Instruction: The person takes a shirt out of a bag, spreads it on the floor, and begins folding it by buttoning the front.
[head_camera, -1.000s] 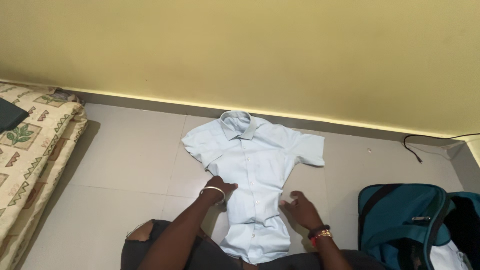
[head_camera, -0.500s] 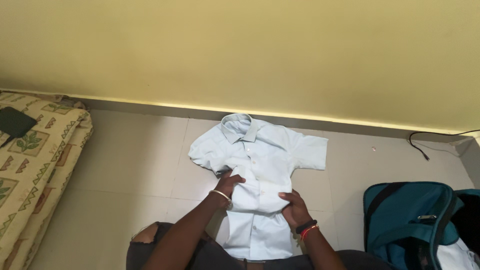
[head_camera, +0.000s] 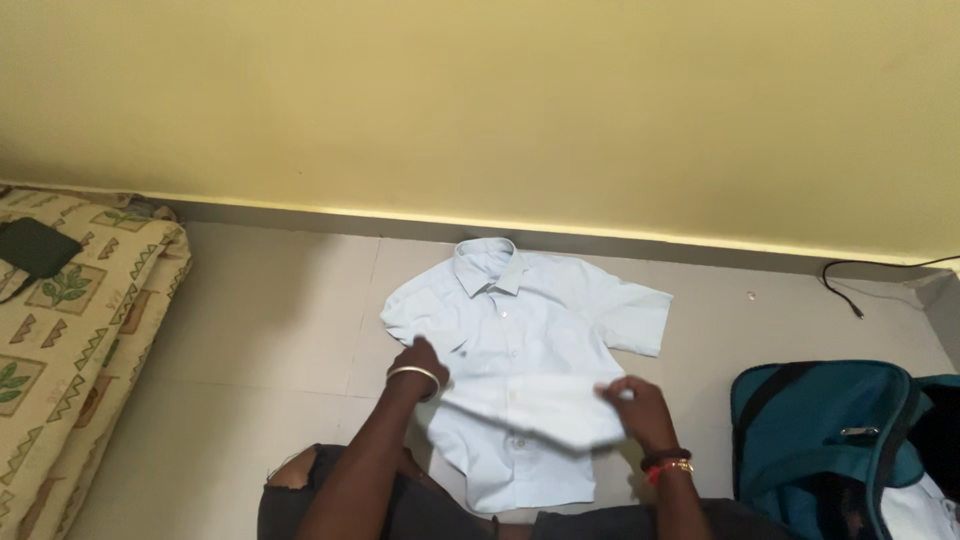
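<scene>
Between the hands: pale blue shirt (head_camera: 520, 330) is lying on the floor (head_camera: 250, 330), its middle pulled up into a fold running from one hand to the other.
Long axis: collar is pointing away from the hands, hem toward the person.
Left hand (head_camera: 418, 358): pinching the fold's left end.
Right hand (head_camera: 632, 402): pinching the right end, equally near.
Look: short-sleeved, buttoned, lightly creased.
Beyond the right hand: teal bag (head_camera: 840, 440) is standing open.

Head camera looks down at the floor (head_camera: 250, 330), near
</scene>
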